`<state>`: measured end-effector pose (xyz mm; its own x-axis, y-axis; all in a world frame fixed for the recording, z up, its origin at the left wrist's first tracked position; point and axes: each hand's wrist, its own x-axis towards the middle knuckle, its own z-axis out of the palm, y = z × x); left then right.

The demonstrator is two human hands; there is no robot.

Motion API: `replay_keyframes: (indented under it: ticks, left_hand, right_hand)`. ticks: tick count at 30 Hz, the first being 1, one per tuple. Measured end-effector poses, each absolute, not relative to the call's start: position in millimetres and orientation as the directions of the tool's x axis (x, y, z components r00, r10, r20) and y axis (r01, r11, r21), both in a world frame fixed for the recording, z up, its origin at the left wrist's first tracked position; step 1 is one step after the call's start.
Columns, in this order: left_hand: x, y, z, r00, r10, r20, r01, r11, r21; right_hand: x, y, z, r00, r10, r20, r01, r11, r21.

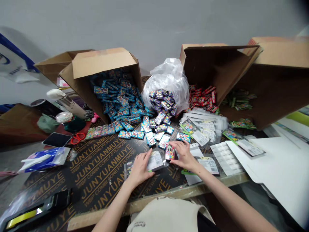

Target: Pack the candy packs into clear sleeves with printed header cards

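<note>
My left hand [140, 169] lies flat, fingers out, on a clear plastic sleeve with a printed label [154, 161] on the dark plywood table [101, 170]. My right hand [183, 154] pinches a small pink card packet [170, 151] standing upright at the sleeve's right end. Several loose blue packets [149, 137] lie just beyond both hands.
A tipped cardboard box [103, 67] spills blue packets; a white plastic bag [169, 80] spills purple ones; a box at right [212, 64] holds red packets, another [282, 80] green ones. Stacked labelled sleeves [205, 129], white sheets [277, 161], red scissors [77, 138], a phone [56, 139].
</note>
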<state>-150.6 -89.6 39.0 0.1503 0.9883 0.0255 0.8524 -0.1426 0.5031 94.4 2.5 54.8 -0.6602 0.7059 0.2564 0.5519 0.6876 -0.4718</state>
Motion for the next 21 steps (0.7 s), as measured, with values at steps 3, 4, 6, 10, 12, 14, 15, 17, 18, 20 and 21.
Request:
replay_keyframes:
  ticks: [3,4,6,10,12,14,15,17,18,20,21]
  left_hand:
    - [-149.6,-89.7,46.5,0.179,0.982,0.064,0.826,-0.185,0.532]
    - [-149.5,-89.5,49.7,0.209,0.975,0.072,0.815,-0.214,0.538]
    - [-149.6,-89.2,54.9,0.267,0.961,0.078,0.794,-0.265,0.547]
    - [-150.3,-88.6,56.7,0.208,0.971,0.120,0.791,-0.240,0.563]
    - [-149.9,-87.5,55.6,0.139,0.980,0.144,0.785,-0.198,0.588]
    - [-148.2,-85.9,55.1,0.095,0.984,0.151,0.761,-0.170,0.627]
    - [-146.9,-84.9,55.2,0.078,0.985,0.151,0.747,-0.158,0.645]
    - [-143.6,-82.6,55.7,0.053,0.986,0.157,0.730,-0.145,0.668]
    - [-141.9,-81.4,56.0,0.041,0.986,0.162,0.728,-0.140,0.671]
    - [-138.9,-79.0,56.6,0.019,0.984,0.180,0.729,-0.137,0.671]
    - [-137.7,-78.0,56.8,0.008,0.982,0.189,0.729,-0.135,0.671]
  right_hand:
    - [91.7,-5.1,56.6,-0.709,0.673,0.210,0.482,0.681,-0.551]
    - [90.9,-6.2,58.3,-0.733,0.652,0.196,0.452,0.681,-0.576]
    - [90.2,-5.7,61.7,-0.777,0.606,0.168,0.401,0.684,-0.610]
    - [92.3,-1.0,63.2,-0.744,0.643,0.183,0.409,0.655,-0.635]
    - [92.4,-2.6,61.5,-0.678,0.702,0.219,0.434,0.622,-0.651]
    - [90.1,-8.0,60.3,-0.648,0.725,0.235,0.440,0.607,-0.662]
    - [88.2,-11.4,60.3,-0.656,0.718,0.234,0.435,0.613,-0.659]
    - [83.7,-17.8,62.3,-0.703,0.675,0.225,0.417,0.647,-0.638]
    - [81.5,-20.4,64.0,-0.716,0.661,0.226,0.413,0.661,-0.627]
    - [78.1,-24.1,67.8,-0.688,0.684,0.242,0.427,0.651,-0.628]
    - [77.1,-25.5,69.6,-0.658,0.711,0.250,0.437,0.630,-0.642]
